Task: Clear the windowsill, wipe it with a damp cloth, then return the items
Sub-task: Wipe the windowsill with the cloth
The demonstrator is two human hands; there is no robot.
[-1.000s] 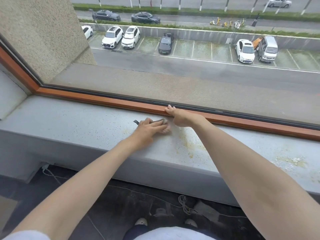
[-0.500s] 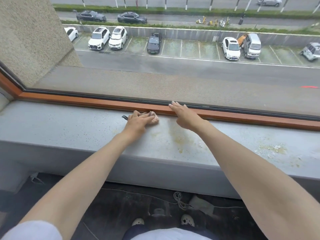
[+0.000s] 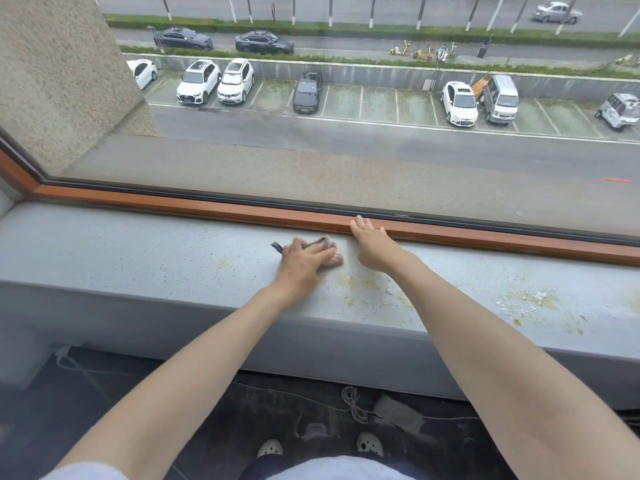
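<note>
The grey speckled windowsill (image 3: 138,251) runs across the view below a brown window frame (image 3: 207,206). My left hand (image 3: 304,259) presses flat on a small pinkish cloth (image 3: 334,258) with a dark striped edge, near the sill's middle. Most of the cloth is hidden under the hand. My right hand (image 3: 372,242) rests open just to the right, its fingertips touching the brown frame. Yellowish stains (image 3: 360,284) mark the sill in front of both hands.
More yellow and white grime (image 3: 530,301) lies on the sill at the right. Below the sill, on the dark floor, a coiled white cable (image 3: 353,403) and a grey adapter (image 3: 398,412) lie by my feet. No other items stand on the sill.
My left hand slid the cloth back toward the window frame, then forward and right again across the sill. My right hand stayed on the frame. The view shifted slightly.
</note>
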